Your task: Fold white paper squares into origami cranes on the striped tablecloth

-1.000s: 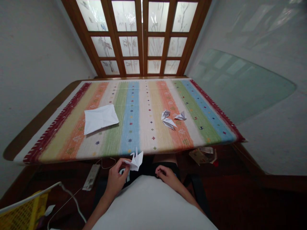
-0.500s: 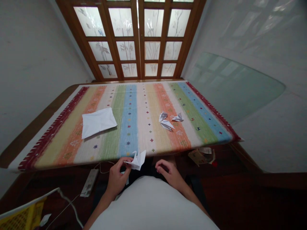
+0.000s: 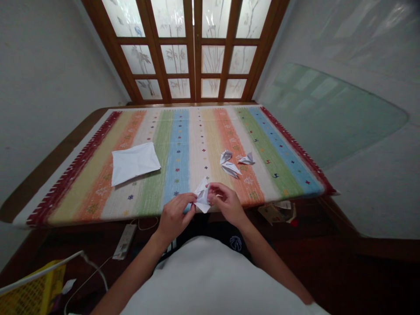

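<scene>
A small folded white paper figure (image 3: 202, 197) is pinched between both my hands above the near edge of the striped tablecloth (image 3: 183, 144). My left hand (image 3: 175, 215) grips its left side with thumb and fingers closed. My right hand (image 3: 225, 202) pinches its right side. A flat stack of white paper sheets (image 3: 134, 162) lies on the cloth to the left. Three small folded paper figures (image 3: 233, 162) sit on the orange stripe to the right.
Wooden doors with frosted panes (image 3: 193, 48) stand behind the table. A glass sheet (image 3: 328, 113) leans on the right wall. On the floor lie a power strip (image 3: 124, 241), a yellow mesh basket (image 3: 29, 288) and some crumpled paper (image 3: 277, 212).
Both hands rose from my lap to the table edge. The right hand, empty before, now pinches the paper figure together with the left.
</scene>
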Demonstrator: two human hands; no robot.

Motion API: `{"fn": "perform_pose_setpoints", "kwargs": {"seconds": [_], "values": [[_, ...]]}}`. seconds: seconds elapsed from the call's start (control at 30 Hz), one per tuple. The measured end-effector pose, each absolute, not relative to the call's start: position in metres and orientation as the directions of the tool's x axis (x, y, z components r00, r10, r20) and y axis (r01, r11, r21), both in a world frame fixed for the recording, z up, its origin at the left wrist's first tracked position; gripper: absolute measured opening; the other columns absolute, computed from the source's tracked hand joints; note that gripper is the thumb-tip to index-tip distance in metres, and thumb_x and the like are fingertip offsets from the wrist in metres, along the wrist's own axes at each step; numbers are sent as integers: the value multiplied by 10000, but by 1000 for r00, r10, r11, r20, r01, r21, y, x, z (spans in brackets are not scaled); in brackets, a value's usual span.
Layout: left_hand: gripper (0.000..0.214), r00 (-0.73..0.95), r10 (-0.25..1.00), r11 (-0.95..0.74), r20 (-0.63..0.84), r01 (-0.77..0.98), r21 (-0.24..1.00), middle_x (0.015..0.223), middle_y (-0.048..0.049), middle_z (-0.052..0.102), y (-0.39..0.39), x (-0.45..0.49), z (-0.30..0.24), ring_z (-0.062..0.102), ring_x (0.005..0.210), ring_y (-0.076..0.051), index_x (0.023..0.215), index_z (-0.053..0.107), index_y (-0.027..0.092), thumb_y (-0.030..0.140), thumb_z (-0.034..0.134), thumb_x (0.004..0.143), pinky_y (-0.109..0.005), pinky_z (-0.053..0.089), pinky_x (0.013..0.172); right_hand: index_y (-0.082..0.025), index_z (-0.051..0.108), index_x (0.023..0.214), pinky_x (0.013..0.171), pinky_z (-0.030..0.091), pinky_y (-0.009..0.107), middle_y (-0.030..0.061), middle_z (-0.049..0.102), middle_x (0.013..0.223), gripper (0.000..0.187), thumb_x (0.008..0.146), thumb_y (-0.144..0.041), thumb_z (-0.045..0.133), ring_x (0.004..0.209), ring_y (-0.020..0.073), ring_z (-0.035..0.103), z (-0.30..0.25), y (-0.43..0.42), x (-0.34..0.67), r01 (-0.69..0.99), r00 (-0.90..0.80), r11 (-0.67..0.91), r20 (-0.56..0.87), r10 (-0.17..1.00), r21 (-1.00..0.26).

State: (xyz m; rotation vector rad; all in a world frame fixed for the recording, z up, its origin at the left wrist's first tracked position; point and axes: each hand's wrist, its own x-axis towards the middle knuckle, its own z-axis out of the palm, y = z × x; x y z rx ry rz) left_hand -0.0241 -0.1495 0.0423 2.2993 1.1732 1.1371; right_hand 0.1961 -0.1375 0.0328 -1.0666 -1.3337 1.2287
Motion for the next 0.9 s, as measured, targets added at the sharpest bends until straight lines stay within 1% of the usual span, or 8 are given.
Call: {"fn": "perform_pose_setpoints", "kwargs": {"seconds": [0.13,0.27,0.33,0.4,0.47,0.6,0.8,0.9], "values": [[147,341,808,-587,480,530,612,1096,-86,807,-145,-16,40,777,1027,-217,1056,715,223,211,571,1030,-334,607,955,-196,734,921,658,569,244,46,711,936,214,936,-407,761,814,166,683,35,-122,198,115,-120,197,183,976,-974],[236,242,898,-439,366,491,753,1141,-87,795,-132,-12,36,775,1036,-223,1246,670,214,270,542,1056,-349,612,960,-211,726,951,674,594,257,54,717,952,158,980,-365,707,815,170,682,33,-115,197,228,-86,315,303,949,-921],[285,244,904,-428,352,468,773,1173,-91,792,-121,-9,34,771,1071,-230,1311,655,209,295,560,1056,-362,605,990,-217,726,971,686,596,258,60,712,971,99,991,-302,680,838,176,684,30,-111,195,296,-99,389,377,921,-872],[275,262,886,-463,381,476,748,1162,-89,789,-109,-3,33,761,1079,-239,1274,682,209,321,635,1027,-368,598,993,-220,722,981,723,596,271,61,705,983,63,980,-215,660,866,183,686,27,-106,193,360,-130,464,449,884,-810],[200,260,870,-493,419,495,715,1114,-85,787,-98,2,32,754,1054,-240,1167,720,208,326,677,1011,-361,595,967,-223,721,986,786,598,300,63,703,987,107,959,-149,647,898,198,690,23,-99,192,419,-154,517,503,851,-747],[125,219,853,-509,475,554,659,1035,-74,791,-82,8,30,755,984,-229,1072,744,213,301,676,1014,-338,589,905,-237,734,1027,914,593,357,74,713,1017,160,964,-129,634,981,232,701,19,-87,194,519,-176,543,540,823,-660],[122,226,810,-533,541,671,516,958,-69,785,-76,10,29,739,883,-216,1044,753,204,268,661,993,-299,551,820,-247,747,1081,884,584,356,85,730,1052,175,978,-151,643,993,245,709,16,-80,195,595,-241,582,568,787,-554],[120,212,806,-522,553,697,493,950,-67,774,-75,12,27,729,873,-210,1033,750,208,230,642,986,-282,529,772,-245,744,1086,869,582,345,85,740,1053,156,1001,-174,634,982,237,713,15,-78,194,615,-267,592,569,778,-521]]}}
